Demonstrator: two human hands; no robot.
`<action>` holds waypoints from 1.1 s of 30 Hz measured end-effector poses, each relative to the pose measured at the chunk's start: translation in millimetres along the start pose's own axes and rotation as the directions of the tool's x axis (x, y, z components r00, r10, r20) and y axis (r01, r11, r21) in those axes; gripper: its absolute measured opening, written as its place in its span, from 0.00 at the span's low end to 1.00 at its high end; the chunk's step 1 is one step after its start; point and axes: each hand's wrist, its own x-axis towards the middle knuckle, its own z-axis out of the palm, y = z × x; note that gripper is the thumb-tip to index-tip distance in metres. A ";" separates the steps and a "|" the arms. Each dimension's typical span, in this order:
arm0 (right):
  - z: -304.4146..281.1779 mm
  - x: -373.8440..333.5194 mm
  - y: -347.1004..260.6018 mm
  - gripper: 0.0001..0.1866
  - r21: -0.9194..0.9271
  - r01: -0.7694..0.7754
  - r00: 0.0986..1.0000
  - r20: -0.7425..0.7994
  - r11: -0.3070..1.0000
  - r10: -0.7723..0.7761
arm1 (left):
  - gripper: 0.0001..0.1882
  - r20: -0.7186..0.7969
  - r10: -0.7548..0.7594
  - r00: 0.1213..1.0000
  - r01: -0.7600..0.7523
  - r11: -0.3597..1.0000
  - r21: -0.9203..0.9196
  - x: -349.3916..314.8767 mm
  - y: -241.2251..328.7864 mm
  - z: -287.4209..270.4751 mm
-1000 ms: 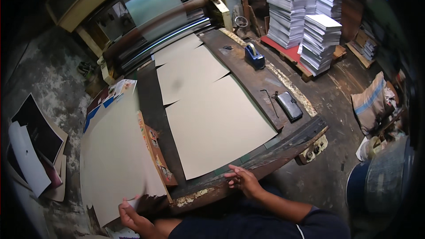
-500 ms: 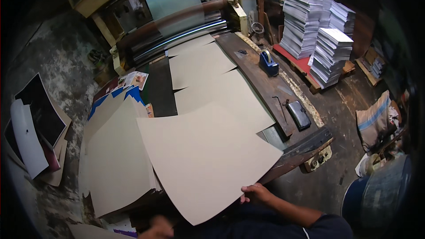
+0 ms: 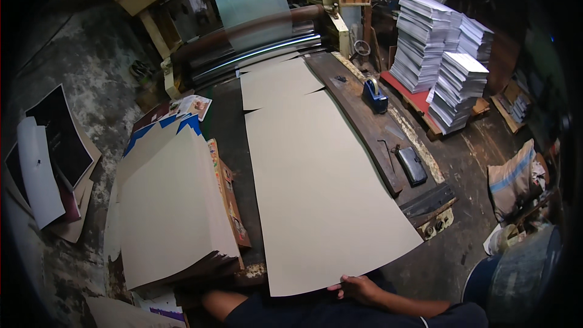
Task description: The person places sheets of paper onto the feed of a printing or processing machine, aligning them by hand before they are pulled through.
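Note:
A large greyish-beige card sheet (image 3: 328, 206) lies on the feed table, its near edge reaching over the table's front. My right hand (image 3: 358, 290) holds that near edge, thumb on top and fingers beneath. Farther up, overlapping sheets (image 3: 276, 85) run toward the shiny roller (image 3: 261, 54) of the machine, with dark notches showing at their side edges. My left hand is out of sight; only what looks like part of my left arm (image 3: 225, 302) shows at the lower edge. To the left stands a stack of similar sheets (image 3: 176, 206), with blue pieces at its far end.
Along the right side rail sit a blue tape dispenser (image 3: 375, 96), a hex key (image 3: 387, 155) and a black case (image 3: 412, 165). Tall white paper stacks (image 3: 422, 42) stand on a pallet beyond. A blue drum (image 3: 516, 273) is at lower right; dark printed sheets (image 3: 57, 146) lie left.
The held sheet has swung straight and come down in line with the overlapping sheets. My right hand moved slightly toward me with its edge. My blurred left hand has left the view.

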 end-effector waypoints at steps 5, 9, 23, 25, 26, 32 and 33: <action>16.9 1.9 -3.0 0.16 -0.045 -0.009 1.000 0.029 0.999 0.010 | 0.14 -0.572 -0.433 0.697 0.717 0.445 0.537 -22.2 -46.1 -43.8; 7.8 5.7 -9.2 0.13 0.025 0.007 1.000 0.030 1.000 -0.007 | 0.16 -0.849 -0.492 0.191 0.974 0.204 0.100 -82.9 -127.1 -96.8; 22.2 61.0 -49.3 0.16 0.018 0.208 0.978 -0.024 0.978 -0.208 | 0.55 -0.681 -0.722 0.122 0.983 0.185 -0.019 -178.3 -154.1 -54.5; 22.9 76.9 -52.6 0.19 0.042 0.269 0.963 -0.009 0.962 -0.269 | 0.53 -0.691 -0.716 0.101 0.982 0.182 -0.045 -181.7 -151.7 -52.9; 26.9 81.6 -54.0 0.19 0.032 0.258 0.966 -0.004 0.966 -0.258 | 0.51 -0.696 -0.712 0.095 0.981 0.185 -0.056 -182.8 -150.4 -53.0; 58.3 91.0 -63.0 0.24 0.067 0.379 0.922 -0.110 0.923 -0.370 | 0.34 -0.755 -0.651 0.080 0.904 0.367 -0.220 -184.2 -143.4 -52.4; 65.5 86.9 -65.6 0.28 0.135 0.306 0.942 -0.185 0.942 -0.280 | 0.29 -0.760 -0.644 0.084 0.882 0.403 -0.243 -184.8 -142.1 -51.9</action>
